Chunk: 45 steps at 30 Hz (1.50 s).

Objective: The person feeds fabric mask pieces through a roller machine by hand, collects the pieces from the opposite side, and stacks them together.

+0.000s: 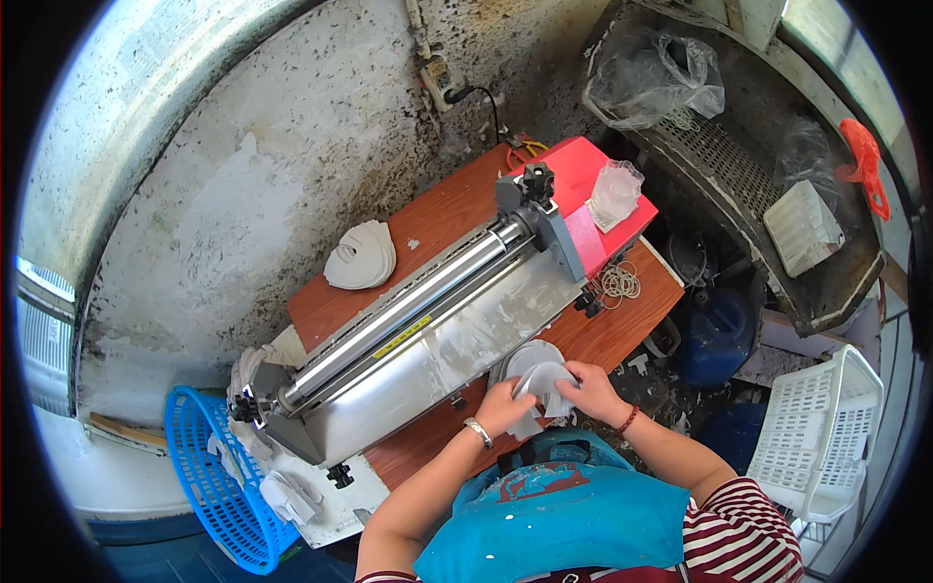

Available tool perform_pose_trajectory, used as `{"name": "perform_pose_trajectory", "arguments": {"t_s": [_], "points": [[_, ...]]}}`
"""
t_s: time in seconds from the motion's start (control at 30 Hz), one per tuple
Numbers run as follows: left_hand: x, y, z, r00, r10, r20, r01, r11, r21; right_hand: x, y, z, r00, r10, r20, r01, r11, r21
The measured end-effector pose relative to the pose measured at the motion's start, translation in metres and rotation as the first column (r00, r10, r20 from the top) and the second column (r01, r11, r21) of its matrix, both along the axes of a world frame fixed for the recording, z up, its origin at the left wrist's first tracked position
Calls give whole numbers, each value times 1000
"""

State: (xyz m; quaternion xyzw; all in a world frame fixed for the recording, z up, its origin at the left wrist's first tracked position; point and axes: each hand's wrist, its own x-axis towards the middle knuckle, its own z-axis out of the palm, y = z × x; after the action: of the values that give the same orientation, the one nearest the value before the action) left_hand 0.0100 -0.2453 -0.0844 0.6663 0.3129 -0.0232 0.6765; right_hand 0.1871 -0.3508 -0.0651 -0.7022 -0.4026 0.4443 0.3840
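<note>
Both my hands are at the table's near edge, in front of a roller machine with a long steel roller (408,309) and a sloping metal plate (437,364). My left hand (502,408) has its fingers closed on a white curved sheet piece (541,379). At the other side of the same piece, my right hand (594,393) pinches its edge with thumb and fingers. Beneath and behind it, a stack of similar pale curved pieces (530,354) rests on the table, partly hidden by my hands.
Behind the roller lies another stack of white curved pieces (362,257). The machine's red end housing (610,180) carries a clear plastic cup-like item (616,194). A blue basket (199,466) stands left, a white crate (799,442) right. A metal trough (714,160) fills the upper right.
</note>
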Motion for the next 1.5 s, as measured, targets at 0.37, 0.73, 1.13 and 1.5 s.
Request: {"name": "perform_pose_trajectory", "arguments": {"t_s": [0.37, 0.73, 1.13, 1.5], "points": [[-7, -8, -55, 964, 254, -73, -195, 869, 455, -11, 7, -56, 844, -70, 532, 67, 997, 25], [-8, -16, -64, 964, 263, -43, -211, 851, 480, -14, 9, -58, 788, -70, 611, 69, 997, 25], [-44, -40, 21, 951, 302, 73, -300, 835, 461, -17, 1, 27, 992, -90, -87, 111, 953, 280], [-76, 48, 127, 846, 223, 484, -524, 517, 677, -14, 92, 58, 994, -16, -112, 31, 990, 138]]}}
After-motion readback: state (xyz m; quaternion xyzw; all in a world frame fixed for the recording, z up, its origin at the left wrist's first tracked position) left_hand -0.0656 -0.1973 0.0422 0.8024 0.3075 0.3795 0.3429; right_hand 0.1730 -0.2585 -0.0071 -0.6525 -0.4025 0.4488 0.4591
